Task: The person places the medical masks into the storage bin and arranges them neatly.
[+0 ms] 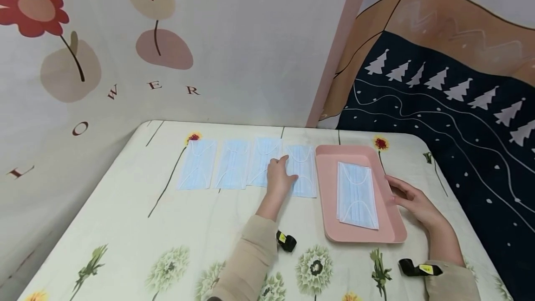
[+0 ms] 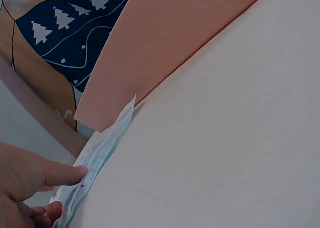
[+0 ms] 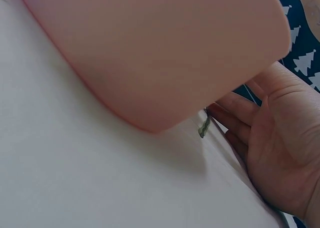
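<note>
Centre of the frame, and here's the left hand, thumb and fingers spread, touching the rightmost loose mask, with three more blue masks lined up beside it toward the left. Over at centre right, the right hand sits with fingers extended and thumb apart, touching the right side of the pink tray, where overlapping masks lie flat, all on the flowered tablecloth!
</note>
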Demonstrator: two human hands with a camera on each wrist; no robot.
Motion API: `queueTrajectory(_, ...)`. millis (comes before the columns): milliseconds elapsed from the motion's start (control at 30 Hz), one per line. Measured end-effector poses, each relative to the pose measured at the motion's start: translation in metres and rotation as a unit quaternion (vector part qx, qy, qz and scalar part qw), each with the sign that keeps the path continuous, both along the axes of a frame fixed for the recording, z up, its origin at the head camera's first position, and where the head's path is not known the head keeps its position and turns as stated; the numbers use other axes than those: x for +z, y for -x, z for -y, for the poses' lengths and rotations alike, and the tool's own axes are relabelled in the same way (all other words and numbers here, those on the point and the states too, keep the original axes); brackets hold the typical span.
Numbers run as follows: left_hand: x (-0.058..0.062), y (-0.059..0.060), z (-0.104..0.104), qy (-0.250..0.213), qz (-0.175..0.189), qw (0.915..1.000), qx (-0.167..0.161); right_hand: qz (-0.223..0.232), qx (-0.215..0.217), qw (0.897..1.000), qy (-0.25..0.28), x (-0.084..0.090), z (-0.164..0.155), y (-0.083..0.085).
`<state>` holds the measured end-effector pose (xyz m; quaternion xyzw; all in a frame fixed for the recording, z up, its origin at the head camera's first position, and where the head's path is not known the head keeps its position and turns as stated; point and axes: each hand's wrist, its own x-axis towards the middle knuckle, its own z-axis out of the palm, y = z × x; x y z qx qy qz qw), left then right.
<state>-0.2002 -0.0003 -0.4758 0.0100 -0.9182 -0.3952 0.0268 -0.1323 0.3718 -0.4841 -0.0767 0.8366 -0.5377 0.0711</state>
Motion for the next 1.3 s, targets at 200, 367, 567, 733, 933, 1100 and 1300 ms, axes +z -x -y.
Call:
queueTrajectory(200,-0.001,0.001,0.001,0.018,-0.006,0.9998,-0.007,0.000,-0.002,1.000,-0.005,0.000,0.001,0.000)
queueTrajectory(367,-0.003,0.002,0.003,0.025,-0.020,0.9994,-0.014,-0.003,0.000,1.000,-0.008,0.000,0.000,0.001)
queueTrajectory(567,-0.004,0.002,0.005,0.026,-0.036,0.9987,-0.027,-0.001,-0.001,1.000,-0.005,0.000,0.000,0.000)
queueTrajectory(733,-0.007,0.002,0.006,0.018,-0.041,0.9980,-0.045,-0.001,-0.002,1.000,-0.006,0.000,0.000,0.000)
queueTrajectory(933,-0.008,0.002,0.007,0.003,-0.031,0.9975,-0.064,0.001,-0.004,1.000,-0.012,0.000,0.000,0.000)
queueTrajectory(1100,-0.005,0.001,0.008,-0.019,-0.023,0.9973,-0.066,0.000,-0.003,1.000,-0.009,0.000,0.000,0.000)
queueTrajectory(1300,-0.001,0.003,0.012,-0.054,-0.002,0.9949,-0.085,0.000,-0.005,1.000,-0.007,0.000,0.000,0.000)
